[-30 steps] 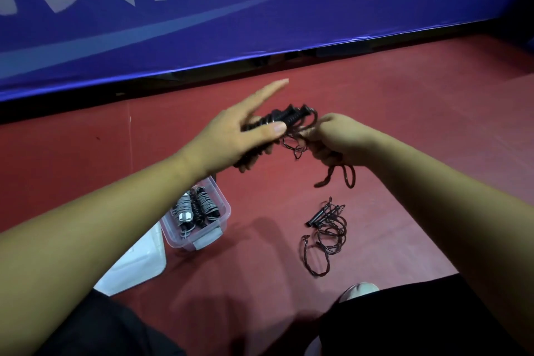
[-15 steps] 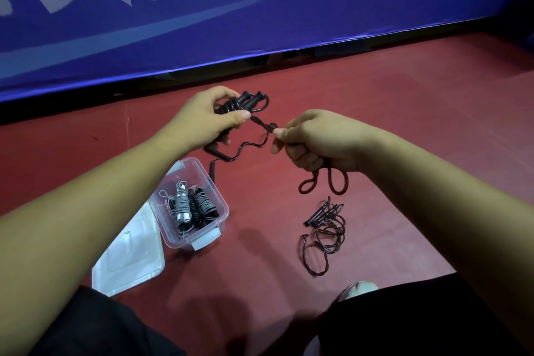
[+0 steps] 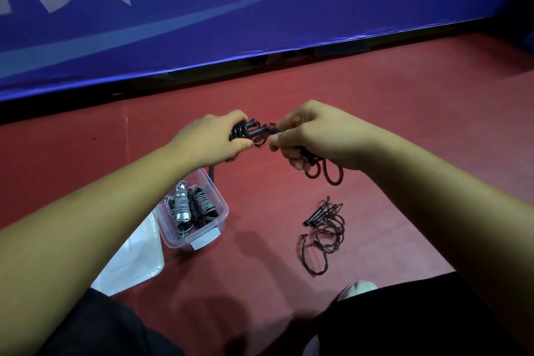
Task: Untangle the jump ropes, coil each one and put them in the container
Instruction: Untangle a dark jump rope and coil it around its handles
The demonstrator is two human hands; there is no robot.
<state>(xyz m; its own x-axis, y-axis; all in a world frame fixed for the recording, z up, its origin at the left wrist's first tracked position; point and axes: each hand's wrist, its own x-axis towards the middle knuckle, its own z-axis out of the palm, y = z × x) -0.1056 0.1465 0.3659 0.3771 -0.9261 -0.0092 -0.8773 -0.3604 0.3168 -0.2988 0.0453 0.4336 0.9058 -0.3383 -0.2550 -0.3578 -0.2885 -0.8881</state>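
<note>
My left hand point(image 3: 215, 136) grips the two handles of a black jump rope point(image 3: 254, 131), with cord wound round them. Close beside it, my right hand point(image 3: 313, 136) pinches the same cord near the handles, and loose loops point(image 3: 329, 172) hang below its fingers. A second dark jump rope point(image 3: 325, 225) lies loosely tangled on the red floor, below my right hand. The clear plastic container point(image 3: 219, 211) stands on the floor under my left forearm. It holds coiled ropes point(image 3: 190, 208), grey and black.
The container's clear lid point(image 3: 135, 260) lies flat on the floor to its left. A blue banner wall point(image 3: 260, 23) runs across the back. My dark-clothed knees and a shoe tip point(image 3: 358, 287) fill the bottom edge.
My hands have come together: the right hand moved up and left towards the handles. The slack cord that hung between them half a second ago is now drawn in at the handles.
</note>
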